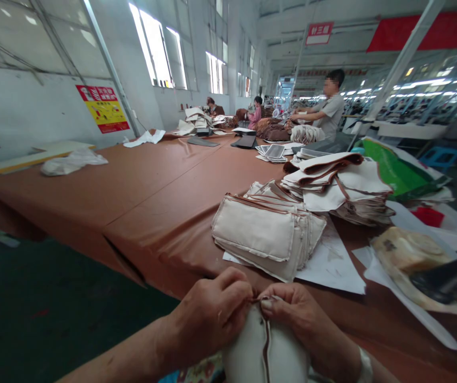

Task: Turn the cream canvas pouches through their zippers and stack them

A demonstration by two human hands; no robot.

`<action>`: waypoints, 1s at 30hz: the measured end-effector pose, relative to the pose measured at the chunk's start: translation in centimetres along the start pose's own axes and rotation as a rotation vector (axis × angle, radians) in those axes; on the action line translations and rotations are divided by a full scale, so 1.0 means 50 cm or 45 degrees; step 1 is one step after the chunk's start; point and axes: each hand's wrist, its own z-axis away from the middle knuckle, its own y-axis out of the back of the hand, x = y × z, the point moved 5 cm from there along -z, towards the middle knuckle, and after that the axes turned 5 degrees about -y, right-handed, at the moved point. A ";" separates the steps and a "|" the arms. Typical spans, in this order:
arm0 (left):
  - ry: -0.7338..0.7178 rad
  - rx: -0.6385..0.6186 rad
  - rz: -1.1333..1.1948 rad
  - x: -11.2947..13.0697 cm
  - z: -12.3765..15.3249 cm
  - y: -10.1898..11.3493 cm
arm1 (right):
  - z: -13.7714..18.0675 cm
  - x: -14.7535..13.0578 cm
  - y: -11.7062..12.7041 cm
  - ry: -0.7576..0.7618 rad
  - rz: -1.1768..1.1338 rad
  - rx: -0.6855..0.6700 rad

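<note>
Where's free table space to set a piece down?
Free: the brown leatherette tabletop left of the stack of cream fabric pieces, back to the crumpled white plastic bag. Crowded: right of that stack, with taller cream pile, white paper sheets and green bag. Near edge: left hand, right hand pinch a cream brown-trimmed piece.

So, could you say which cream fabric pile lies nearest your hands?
The neat pile on white paper, just past the held fabric piece; the messier pile sits farther right.

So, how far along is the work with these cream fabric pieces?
Probably done: the neat stack of cream pieces on the table. In hand: left hand and right hand pinch the top of one cream piece. Perhaps left: the looser pile behind.
</note>
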 end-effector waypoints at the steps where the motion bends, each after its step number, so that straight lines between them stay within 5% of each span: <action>1: -0.031 -0.019 -0.064 0.002 0.001 -0.001 | 0.000 0.003 0.001 -0.006 -0.020 -0.001; 12: -0.184 -0.151 -0.534 0.022 0.007 -0.051 | -0.006 0.018 -0.006 -0.014 -0.095 0.008; 21: 0.256 -0.116 0.207 -0.029 -0.018 -0.023 | 0.002 0.016 -0.006 -0.074 -0.137 0.007; 25: 0.087 -0.064 0.224 -0.026 -0.015 -0.016 | 0.006 0.011 -0.005 -0.105 -0.217 0.045; 30: -0.155 -0.121 -0.153 -0.017 -0.001 -0.030 | 0.002 0.015 0.000 -0.121 -0.230 0.042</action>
